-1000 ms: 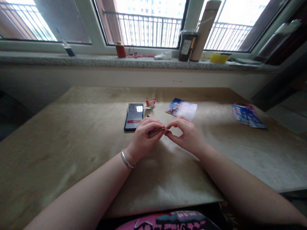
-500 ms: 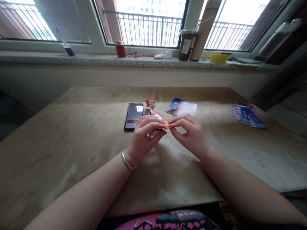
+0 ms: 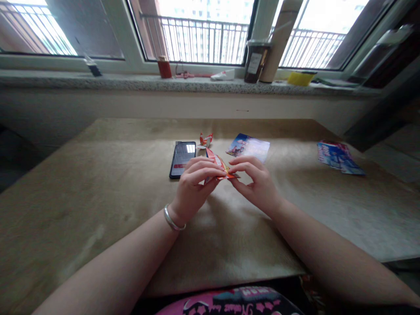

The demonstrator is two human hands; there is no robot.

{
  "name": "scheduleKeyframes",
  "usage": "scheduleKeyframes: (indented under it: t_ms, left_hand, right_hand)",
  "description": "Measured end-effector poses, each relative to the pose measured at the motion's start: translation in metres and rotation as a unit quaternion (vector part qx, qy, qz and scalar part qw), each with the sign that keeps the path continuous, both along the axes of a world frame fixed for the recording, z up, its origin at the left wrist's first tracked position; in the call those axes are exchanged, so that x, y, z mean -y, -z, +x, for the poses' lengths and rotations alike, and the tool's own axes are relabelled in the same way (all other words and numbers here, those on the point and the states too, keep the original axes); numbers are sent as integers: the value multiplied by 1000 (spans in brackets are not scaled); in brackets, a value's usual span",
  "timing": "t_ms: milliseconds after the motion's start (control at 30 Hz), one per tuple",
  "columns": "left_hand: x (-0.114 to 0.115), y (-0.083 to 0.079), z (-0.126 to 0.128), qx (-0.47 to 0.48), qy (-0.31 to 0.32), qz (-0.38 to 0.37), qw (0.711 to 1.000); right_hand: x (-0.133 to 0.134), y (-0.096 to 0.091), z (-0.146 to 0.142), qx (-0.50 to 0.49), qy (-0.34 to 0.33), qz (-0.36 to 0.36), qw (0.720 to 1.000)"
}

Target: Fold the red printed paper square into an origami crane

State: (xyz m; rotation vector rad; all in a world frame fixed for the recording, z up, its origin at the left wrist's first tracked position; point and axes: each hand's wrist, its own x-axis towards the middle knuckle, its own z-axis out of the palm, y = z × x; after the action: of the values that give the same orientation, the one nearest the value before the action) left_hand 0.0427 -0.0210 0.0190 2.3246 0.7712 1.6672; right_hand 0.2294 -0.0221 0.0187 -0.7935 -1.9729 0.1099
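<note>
A folded sheet of red and orange printed paper (image 3: 216, 162) is held in the air above the middle of the table. My left hand (image 3: 197, 179), with a silver bangle at the wrist, grips it from the left, fingers on top and thumb beneath. The thumb and fingers of my right hand (image 3: 257, 181) are around the paper's right end, which pokes out between them. Part of the sheet is hidden behind the left fingers. Just beyond lies a small folded red and white paper piece (image 3: 206, 140). A black phone (image 3: 183, 159) lies left of it, its screen lit.
A blue printed sheet (image 3: 249, 146) lies beyond my right hand. Several blue and red printed sheets (image 3: 339, 157) overlap at the table's right. On the stone windowsill (image 3: 131, 83) stand a red container (image 3: 164, 68), a dark lidded jar (image 3: 256, 61) and a cardboard tube (image 3: 278, 43).
Both hands have shifted slightly apart. The right fingertips have parted a little, and more of the paper's right end shows between them.
</note>
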Motion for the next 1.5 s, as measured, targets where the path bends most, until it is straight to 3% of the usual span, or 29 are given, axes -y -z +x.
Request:
scheduleKeyframes:
  t_ms: [367, 600, 867, 1133, 1500]
  left_hand:
    - [-1, 3, 0, -46, -50, -27, 997]
    - [-1, 2, -2, -24, -32, -46, 998]
    - [-3, 7, -3, -9, -9, -87, 996]
    - [2, 1, 1, -23, -24, -32, 999]
    - [1, 5, -1, 20, -8, -58, 998]
  right_hand:
    - [0, -3, 4, -3, 8, 64, 998]
    - [0, -4, 3, -1, -21, 50, 999]
    - [-1, -3, 2, -2, -8, 26, 1000]
    - [1, -6, 5, 14, 41, 63, 997]
    - [-1, -5, 5, -2, 7, 48, 999]
